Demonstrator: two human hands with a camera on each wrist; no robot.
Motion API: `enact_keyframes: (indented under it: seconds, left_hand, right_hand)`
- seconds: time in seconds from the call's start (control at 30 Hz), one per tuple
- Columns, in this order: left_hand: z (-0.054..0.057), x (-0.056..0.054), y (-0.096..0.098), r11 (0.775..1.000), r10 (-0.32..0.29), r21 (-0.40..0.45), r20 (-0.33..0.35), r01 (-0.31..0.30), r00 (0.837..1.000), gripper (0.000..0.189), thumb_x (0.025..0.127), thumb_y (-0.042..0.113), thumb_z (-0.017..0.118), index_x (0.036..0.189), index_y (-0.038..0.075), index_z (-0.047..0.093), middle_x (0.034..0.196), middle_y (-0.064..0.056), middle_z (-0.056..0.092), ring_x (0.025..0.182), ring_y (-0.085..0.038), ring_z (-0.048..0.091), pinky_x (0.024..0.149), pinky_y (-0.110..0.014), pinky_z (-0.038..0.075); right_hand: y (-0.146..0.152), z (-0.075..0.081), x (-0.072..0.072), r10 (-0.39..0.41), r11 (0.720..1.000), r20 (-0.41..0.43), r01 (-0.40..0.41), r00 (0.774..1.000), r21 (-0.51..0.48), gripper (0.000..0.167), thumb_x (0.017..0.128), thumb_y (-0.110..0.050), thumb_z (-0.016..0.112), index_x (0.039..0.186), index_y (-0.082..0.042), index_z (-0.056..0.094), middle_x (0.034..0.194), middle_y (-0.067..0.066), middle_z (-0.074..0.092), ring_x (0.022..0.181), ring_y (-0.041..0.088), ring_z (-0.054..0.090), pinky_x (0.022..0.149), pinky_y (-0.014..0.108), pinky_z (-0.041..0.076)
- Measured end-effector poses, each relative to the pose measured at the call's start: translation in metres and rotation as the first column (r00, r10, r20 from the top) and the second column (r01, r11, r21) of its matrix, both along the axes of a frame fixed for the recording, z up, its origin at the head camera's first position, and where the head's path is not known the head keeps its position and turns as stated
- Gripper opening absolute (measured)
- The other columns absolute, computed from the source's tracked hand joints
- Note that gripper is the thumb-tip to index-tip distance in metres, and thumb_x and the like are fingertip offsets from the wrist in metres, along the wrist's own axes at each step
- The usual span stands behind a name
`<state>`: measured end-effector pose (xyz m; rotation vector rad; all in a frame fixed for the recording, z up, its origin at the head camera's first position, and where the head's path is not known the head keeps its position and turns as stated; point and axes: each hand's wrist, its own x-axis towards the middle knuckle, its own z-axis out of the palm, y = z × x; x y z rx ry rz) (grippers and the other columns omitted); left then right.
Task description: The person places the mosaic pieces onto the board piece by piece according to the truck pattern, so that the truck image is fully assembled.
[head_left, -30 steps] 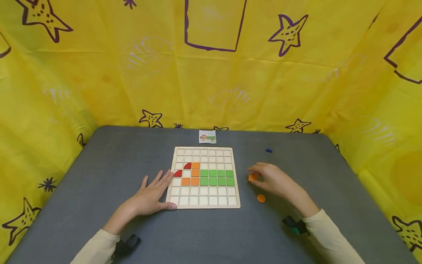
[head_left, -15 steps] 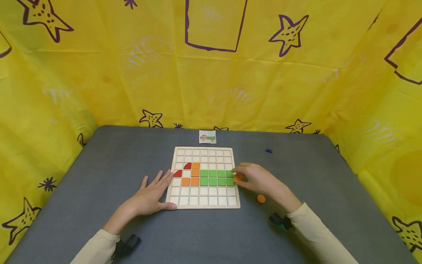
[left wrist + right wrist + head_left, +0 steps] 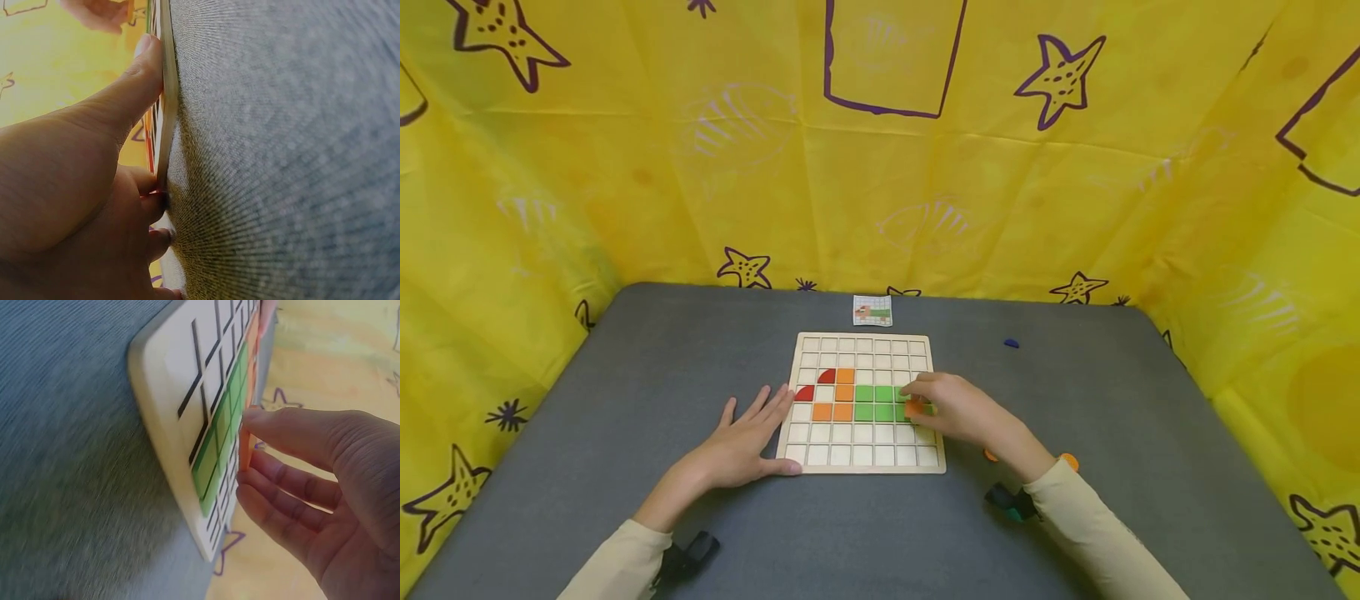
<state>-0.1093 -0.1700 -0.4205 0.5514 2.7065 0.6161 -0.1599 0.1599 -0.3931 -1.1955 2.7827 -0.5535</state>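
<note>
A wooden grid board [image 3: 863,457] lies on the grey table. Set in its cells are two rows of green square tiles [image 3: 874,402], several orange square tiles [image 3: 844,392] and two red quarter-circle tiles [image 3: 805,393]. My left hand [image 3: 741,446] rests at the board's left side, fingers spread, thumb on the near left corner. Over the right end of the green rows, my right hand [image 3: 958,408] pinches an orange tile [image 3: 245,447] between thumb and fingers. In the right wrist view that tile stands close over the board's surface.
A small printed card [image 3: 872,311] lies behind the board. To the right are a blue half-circle tile [image 3: 1011,342] and an orange round tile [image 3: 1069,462] partly covered by the right sleeve. Another orange piece [image 3: 991,455] shows beside the right wrist. Yellow patterned cloth [image 3: 880,167] surrounds the table.
My right hand has carried the orange tile leftward from the table beside the board to over the green tiles. The left hand has stayed at the board's left edge.
</note>
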Motion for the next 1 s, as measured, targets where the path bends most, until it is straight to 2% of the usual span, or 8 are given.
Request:
enact_keyframes:
  seconds: [0.2, 0.37, 0.67, 1.0]
  left_hand:
    - [-0.001, 0.000, 0.000, 1.000, -0.001, -0.007, 0.004, 0.001, 1.000, 0.111, 0.079, 0.060, 0.071, 0.157, 0.004, 0.016, 0.162, -0.018, 0.016, 0.147, -0.044, 0.007, 0.107, -0.072, -0.004]
    - [-0.001, -0.001, 0.001, 1.000, 0.007, -0.018, 0.009, -0.007, 1.000, 0.111, 0.078, 0.061, 0.071, 0.157, 0.005, 0.016, 0.162, -0.018, 0.015, 0.147, -0.044, 0.007, 0.107, -0.072, -0.004]
    - [-0.001, -0.001, 0.001, 1.000, 0.013, -0.026, 0.012, -0.013, 1.000, 0.111, 0.079, 0.061, 0.071, 0.157, 0.005, 0.015, 0.162, -0.017, 0.015, 0.147, -0.044, 0.007, 0.107, -0.072, -0.005]
    - [0.000, -0.002, 0.001, 0.999, 0.011, -0.034, 0.020, -0.010, 1.000, 0.111, 0.079, 0.060, 0.071, 0.157, 0.005, 0.015, 0.162, -0.017, 0.014, 0.148, -0.044, 0.006, 0.108, -0.072, -0.005]
  right_hand:
    - [-0.015, 0.001, 0.001, -0.005, 1.000, 0.014, 0.005, 1.000, -0.016, 0.025, 0.088, -0.014, 0.073, 0.112, -0.005, 0.072, 0.097, 0.001, 0.067, 0.079, 0.013, 0.059, 0.072, 0.025, 0.050]
    - [-0.026, -0.001, 0.002, 0.025, 0.999, 0.007, -0.025, 1.000, -0.030, 0.026, 0.087, -0.011, 0.074, 0.112, -0.005, 0.072, 0.096, 0.000, 0.066, 0.080, 0.013, 0.058, 0.074, 0.026, 0.050]
    - [-0.045, -0.006, 0.005, 0.046, 0.999, 0.020, -0.046, 0.999, 0.005, 0.027, 0.086, -0.013, 0.074, 0.113, -0.007, 0.071, 0.099, 0.000, 0.066, 0.080, 0.012, 0.057, 0.072, 0.022, 0.048]
    - [-0.069, -0.007, -0.003, 0.078, 0.995, 0.027, -0.077, 0.997, -0.064, 0.026, 0.087, -0.012, 0.075, 0.111, -0.006, 0.072, 0.093, 0.001, 0.067, 0.081, 0.014, 0.061, 0.074, 0.023, 0.048]
